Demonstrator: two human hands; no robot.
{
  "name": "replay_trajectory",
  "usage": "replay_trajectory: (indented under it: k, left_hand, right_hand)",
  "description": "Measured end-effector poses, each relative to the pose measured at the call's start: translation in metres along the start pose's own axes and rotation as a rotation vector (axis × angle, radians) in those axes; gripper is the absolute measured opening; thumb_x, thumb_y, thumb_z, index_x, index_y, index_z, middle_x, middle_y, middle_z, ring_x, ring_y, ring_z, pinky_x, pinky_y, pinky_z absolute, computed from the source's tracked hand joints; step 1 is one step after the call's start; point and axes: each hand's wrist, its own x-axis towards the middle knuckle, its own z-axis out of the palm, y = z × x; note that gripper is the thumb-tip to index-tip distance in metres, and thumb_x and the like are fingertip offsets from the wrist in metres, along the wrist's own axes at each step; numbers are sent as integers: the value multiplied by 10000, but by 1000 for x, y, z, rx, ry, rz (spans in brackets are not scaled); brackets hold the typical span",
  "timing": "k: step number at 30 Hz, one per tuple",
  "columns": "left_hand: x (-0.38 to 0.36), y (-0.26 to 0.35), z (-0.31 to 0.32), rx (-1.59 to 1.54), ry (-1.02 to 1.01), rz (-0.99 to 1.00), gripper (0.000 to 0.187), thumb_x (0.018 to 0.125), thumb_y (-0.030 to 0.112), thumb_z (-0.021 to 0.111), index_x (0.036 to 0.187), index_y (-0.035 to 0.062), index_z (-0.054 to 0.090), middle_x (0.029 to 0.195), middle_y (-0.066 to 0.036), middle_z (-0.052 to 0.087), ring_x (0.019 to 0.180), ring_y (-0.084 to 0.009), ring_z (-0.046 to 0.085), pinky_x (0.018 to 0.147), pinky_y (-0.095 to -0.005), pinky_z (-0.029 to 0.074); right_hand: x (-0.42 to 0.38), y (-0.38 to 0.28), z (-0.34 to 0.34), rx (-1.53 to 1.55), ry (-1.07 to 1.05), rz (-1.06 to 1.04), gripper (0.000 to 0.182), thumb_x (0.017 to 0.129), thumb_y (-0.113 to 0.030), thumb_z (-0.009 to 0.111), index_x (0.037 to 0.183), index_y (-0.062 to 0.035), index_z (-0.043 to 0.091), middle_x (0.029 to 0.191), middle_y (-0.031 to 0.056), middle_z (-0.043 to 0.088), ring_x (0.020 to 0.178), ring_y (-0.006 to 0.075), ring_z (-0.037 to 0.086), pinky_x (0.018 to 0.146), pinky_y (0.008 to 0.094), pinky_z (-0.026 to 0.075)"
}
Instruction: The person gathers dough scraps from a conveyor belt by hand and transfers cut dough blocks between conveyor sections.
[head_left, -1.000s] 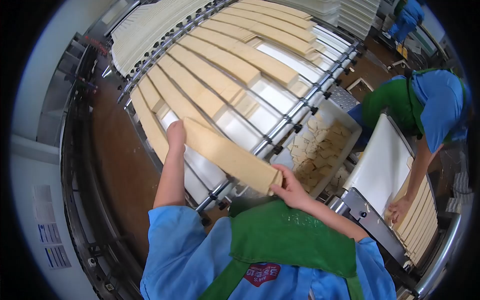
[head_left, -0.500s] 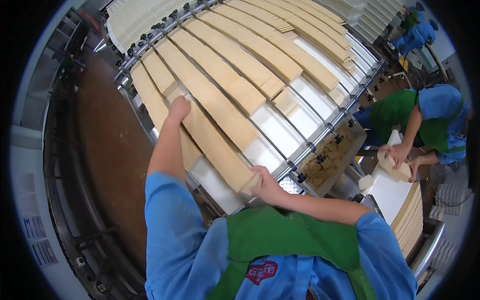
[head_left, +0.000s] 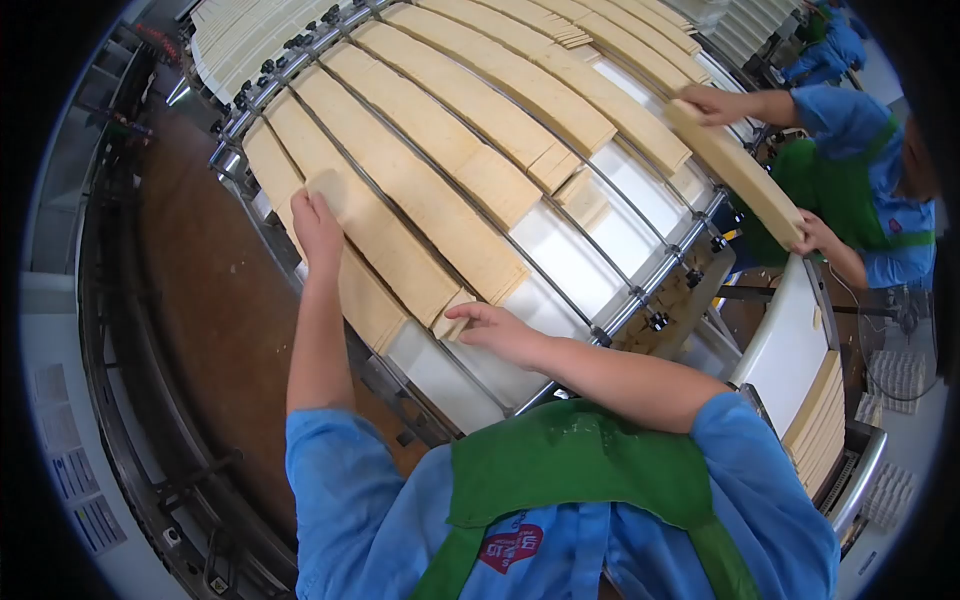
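Note:
A long pale-yellow strip (head_left: 385, 265), stacked from thin sheets, lies in a lane between two metal rods. My left hand (head_left: 318, 222) is closed at its left edge, near its far end, where the pale material is blurred. At the strip's near end, my right hand (head_left: 490, 333) touches the end face with its fingers stretched out and a little apart. To the left lies another pale strip (head_left: 372, 312), and a wider strip (head_left: 440, 215) lies just to the right.
Further strips lie in rod-divided lanes on a white surface (head_left: 545, 240). A metal rail (head_left: 640, 295) with black knobs runs along the right side. A co-worker (head_left: 850, 190) holds a long pale strip (head_left: 745, 170) at the right, above a white table (head_left: 780, 320).
The strip between my hands has slid away from my body along its lane, and both hands have shifted with it. The co-worker has lifted a long strip to the lanes' right side.

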Motion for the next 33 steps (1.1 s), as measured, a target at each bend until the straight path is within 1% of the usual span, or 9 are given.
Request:
replay_trajectory:
  k: [2, 4, 6, 9, 13, 17, 24, 28, 33]
  left_hand:
    - [-27, -6, 15, -332, -42, -79, 279, 999, 205, 420, 1197, 14, 471, 1051, -108, 606, 967, -225, 586, 771, -376, 498]
    - [-73, 65, 16, -834, -122, -431, 292, 992, 149, 435, 1263, 39, 438, 1153, -83, 598, 957, -188, 632, 700, -331, 540]
    - [-115, 97, 18, -941, -328, -518, 324, 976, 102, 457, 1294, 64, 412, 1161, -98, 597, 949, -182, 632, 689, -342, 556]
    - [-173, 119, 31, -1058, -540, -438, 276, 959, 53, 471, 1234, 71, 466, 1138, -110, 611, 929, -203, 631, 689, -351, 552]
    - [-221, 127, 54, -1232, -749, -382, 143, 865, -75, 517, 868, 62, 557, 1006, -158, 630, 884, -244, 624, 694, -376, 550]
    - [-244, 167, 83, -1250, -1011, -444, 168, 827, -113, 517, 829, 52, 550, 990, -172, 623, 894, -251, 625, 724, -377, 552]
    - [-304, 268, 155, -1219, -1529, -461, 107, 872, -31, 580, 946, 41, 551, 1130, -169, 593, 981, -251, 624, 826, -358, 541]
    - [-355, 303, 216, -1008, -1549, -468, 105, 908, 44, 601, 998, 27, 550, 1153, -140, 597, 944, -211, 629, 817, -359, 545]
    - [-403, 341, 284, -554, -1282, -287, 271, 913, 118, 616, 1159, 25, 549, 1109, -94, 594, 920, -165, 598, 804, -331, 518]
  right_hand:
    - [-16, 5, -7, -39, 23, -104, 328, 880, -92, 610, 1204, -40, 603, 1057, 44, 630, 922, 107, 580, 809, 237, 463]
    - [-43, 9, -24, -5, 11, -145, 314, 886, -122, 623, 1189, -38, 615, 1048, 40, 648, 899, 104, 593, 795, 234, 473]
    - [-86, 13, -48, 112, -23, -126, 298, 896, -137, 628, 1176, -36, 623, 1069, 36, 657, 918, 105, 597, 823, 240, 477]
    - [-156, 30, -99, 222, -11, -129, 230, 943, -214, 575, 1011, -5, 643, 829, 43, 642, 671, 109, 599, 625, 232, 479]
    - [-246, 90, -165, 351, 375, -99, 191, 932, -216, 589, 959, -36, 647, 837, 27, 642, 605, 94, 555, 588, 242, 459]
    - [-295, 153, -180, 434, 897, -114, 202, 959, -173, 537, 1113, -46, 572, 1019, 85, 649, 862, 172, 660, 735, 281, 498]
    - [-346, 197, -170, 568, 899, -203, 227, 953, -150, 567, 1150, -39, 553, 1002, 95, 669, 855, 165, 658, 725, 267, 504]
    - [-399, 216, -179, 587, 974, -345, 242, 933, -145, 594, 1145, -33, 562, 1021, 97, 675, 838, 153, 653, 726, 263, 498]
    - [-480, 276, -218, 654, 1301, -418, 188, 917, -119, 582, 1093, -52, 574, 925, 93, 695, 725, 131, 630, 644, 220, 460]
